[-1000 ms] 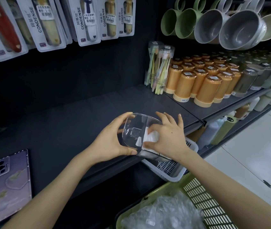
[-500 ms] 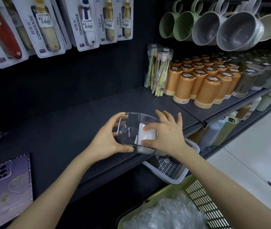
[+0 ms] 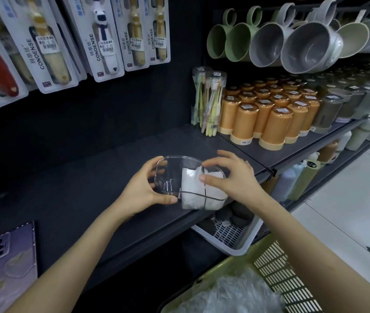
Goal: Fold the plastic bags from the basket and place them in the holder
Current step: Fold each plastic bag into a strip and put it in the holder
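Step in hand: seating the folded bags (image 3: 193, 188) in the clear holder (image 3: 172, 162), which is over the near edge of the dark shelf (image 3: 78, 177)
Left-hand grip (image 3: 142, 190): wrapped round the holder's left end, thumb on the near wall and fingers on the far wall
Right-hand grip (image 3: 236, 179): wide, fingers spread over the right end, thumb pressing the white bundle – it holds nothing
Where the bags are: the folded stack fills the holder's right half and the left half is bare; loose bags (image 3: 231, 294) lie in the yellow-green basket (image 3: 281, 274), near right
Doing it well: press the bundle down and against the right wall so the folds do not spring open – brace with the left
Risk: the holder looks light and close to the edge, so a push toward the near side could tip it off
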Motion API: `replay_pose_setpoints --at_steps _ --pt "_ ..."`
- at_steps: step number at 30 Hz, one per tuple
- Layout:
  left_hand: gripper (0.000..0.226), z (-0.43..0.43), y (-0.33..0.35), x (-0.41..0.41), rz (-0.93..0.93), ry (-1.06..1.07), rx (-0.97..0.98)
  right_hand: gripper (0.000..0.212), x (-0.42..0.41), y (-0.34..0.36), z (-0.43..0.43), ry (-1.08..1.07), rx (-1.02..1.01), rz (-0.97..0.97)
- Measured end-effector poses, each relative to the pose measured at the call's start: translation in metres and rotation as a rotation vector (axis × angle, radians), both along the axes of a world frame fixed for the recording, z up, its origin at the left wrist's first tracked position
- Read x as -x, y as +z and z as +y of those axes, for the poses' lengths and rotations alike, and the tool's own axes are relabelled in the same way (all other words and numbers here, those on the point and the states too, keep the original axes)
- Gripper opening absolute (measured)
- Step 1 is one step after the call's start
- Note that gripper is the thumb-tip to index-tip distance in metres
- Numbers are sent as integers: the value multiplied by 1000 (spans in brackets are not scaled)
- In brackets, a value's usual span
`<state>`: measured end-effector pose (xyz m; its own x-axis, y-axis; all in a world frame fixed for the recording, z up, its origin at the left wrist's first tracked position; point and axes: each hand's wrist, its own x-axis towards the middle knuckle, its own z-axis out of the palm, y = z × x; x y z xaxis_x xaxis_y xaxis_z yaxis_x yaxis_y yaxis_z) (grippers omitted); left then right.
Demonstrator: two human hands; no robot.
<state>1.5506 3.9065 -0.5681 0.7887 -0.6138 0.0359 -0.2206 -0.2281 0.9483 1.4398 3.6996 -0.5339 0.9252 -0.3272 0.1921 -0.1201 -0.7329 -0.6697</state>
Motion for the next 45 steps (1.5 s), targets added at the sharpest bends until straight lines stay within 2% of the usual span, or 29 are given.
replay_pose_setpoints --at_steps 3,8,12,16,20,22,24,27,30,35,41,45 --pt "99 -13 3 -9 26 -13 -3 10 29 -14 -16 -144 -59 -113" --pt "100 -47 2 -28 49 -13 -23 0 90 -58 -22 -276 10 -156" --pt "104 -73 4 -42 60 -31 -76 4 126 -97 -11 -272 156 -126" --pt "110 -90 6 -54 78 -43 -97 5 149 -140 2 -217 215 -72" --pt "121 -85 2 -54 101 -29 -109 11 165 -188 10 -201 182 112" --pt "122 -69 -5 -46 67 -21 -175 11 171 -203 13 -221 188 222" --pt "112 -47 -11 -29 -42 7 -293 20 174 -213 17 -208 199 365" --pt "93 -5 -17 5 -328 -5 -542 37 177 -233 22 -159 214 631" --pt "89 37 -29 36 -498 -60 -689 48 179 -257 28 -133 105 807" --pt "87 62 -49 50 -624 -23 -808 66 186 -300 42 -133 -125 968" --pt "76 58 -52 51 -745 9 -850 85 172 -338 73 -203 -423 961" --pt "71 57 -51 52 -774 22 -851 83 138 -360 84 -506 -572 876"
